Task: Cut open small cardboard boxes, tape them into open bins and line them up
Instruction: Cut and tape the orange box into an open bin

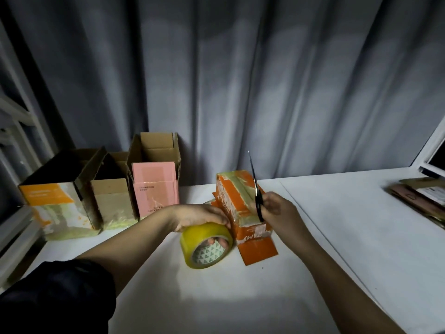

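Note:
An orange cardboard box lies on its side on the white table, with yellowish tape along its top and a flap spread flat toward me. My left hand grips a yellow roll of tape from above, fingers inside its core, right beside the box. My right hand holds black scissors, blades pointing up, against the box's right side. Three open-topped bins stand in a row at the back left: an orange-and-white one, a plain brown one and a pink one.
A grey curtain hangs behind the table. Flattened cardboard pieces lie at the table's right edge. A white frame stands at the far left. A seam runs diagonally across the tabletop.

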